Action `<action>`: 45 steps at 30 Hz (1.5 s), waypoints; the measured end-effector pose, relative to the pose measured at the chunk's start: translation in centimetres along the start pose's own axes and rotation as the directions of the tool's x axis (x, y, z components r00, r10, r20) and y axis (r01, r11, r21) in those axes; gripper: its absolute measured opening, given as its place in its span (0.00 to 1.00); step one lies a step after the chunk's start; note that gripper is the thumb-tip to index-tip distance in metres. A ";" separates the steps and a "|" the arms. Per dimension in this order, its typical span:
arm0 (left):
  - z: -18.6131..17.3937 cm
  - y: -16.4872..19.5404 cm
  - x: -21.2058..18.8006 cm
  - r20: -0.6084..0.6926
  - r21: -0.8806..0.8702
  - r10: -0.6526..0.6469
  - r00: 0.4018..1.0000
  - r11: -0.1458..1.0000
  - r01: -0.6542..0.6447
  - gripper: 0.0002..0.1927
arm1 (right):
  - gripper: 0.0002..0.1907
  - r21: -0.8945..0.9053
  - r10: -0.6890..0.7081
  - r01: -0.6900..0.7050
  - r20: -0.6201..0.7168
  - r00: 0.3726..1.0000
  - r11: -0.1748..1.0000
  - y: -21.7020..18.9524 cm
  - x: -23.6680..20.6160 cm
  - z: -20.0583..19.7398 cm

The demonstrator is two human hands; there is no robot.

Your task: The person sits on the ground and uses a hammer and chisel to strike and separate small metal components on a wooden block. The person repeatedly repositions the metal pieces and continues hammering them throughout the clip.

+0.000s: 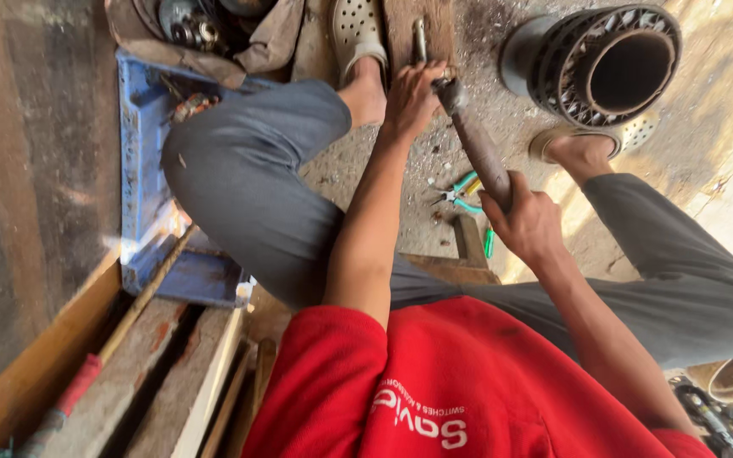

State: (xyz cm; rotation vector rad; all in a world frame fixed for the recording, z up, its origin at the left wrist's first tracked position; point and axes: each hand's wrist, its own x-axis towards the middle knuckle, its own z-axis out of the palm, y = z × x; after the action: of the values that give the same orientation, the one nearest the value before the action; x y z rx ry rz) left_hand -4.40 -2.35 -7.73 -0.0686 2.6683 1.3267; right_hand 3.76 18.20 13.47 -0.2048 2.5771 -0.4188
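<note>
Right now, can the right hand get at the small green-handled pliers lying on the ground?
Probably yes. The right hand grips the long rusty metal rod, and the green-handled pliers lie uncovered just beside it; it would have to let go of the rod first.

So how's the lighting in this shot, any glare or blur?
Head view: hard sunlight at right washes out the ground; a glare patch sits on the blue crate; left side lies in shade; hands and the metal rod look sharp.

Two hands (413, 97) (529, 225), one metal rod (478, 153), two sandals (356, 30) (629, 136), one pair of pliers (460, 193), one drum (595, 64), one blue crate (142, 144).
</note>
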 end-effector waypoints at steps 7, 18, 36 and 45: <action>0.3 -0.5 0.7 -0.069 0.008 0.131 0.989 0.991 -0.131 0.28 | 0.22 0.307 -0.125 0.169 -0.157 0.980 0.937 1.3 -0.8 1.0; 0.4 -0.5 0.4 -0.103 -0.028 0.135 0.985 0.990 -0.139 0.32 | 0.25 0.106 -0.053 0.069 -0.148 0.988 0.992 -0.1 0.2 -1.5; 0.3 -1.2 1.3 -0.018 -0.292 -0.041 0.999 0.956 0.034 0.21 | 0.17 0.512 0.502 -0.557 0.257 0.826 0.654 2.1 -4.9 -1.6; 1.2 -1.4 4.8 0.107 -0.098 -0.050 0.993 0.993 0.061 0.17 | 0.16 0.692 0.587 -0.568 0.252 0.769 0.446 3.3 -12.1 -0.1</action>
State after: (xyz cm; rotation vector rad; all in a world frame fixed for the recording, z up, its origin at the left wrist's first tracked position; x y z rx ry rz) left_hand -8.82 -2.15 -10.34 -0.0824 2.4940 1.4073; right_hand 13.81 24.07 18.13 0.9713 2.0665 -1.1378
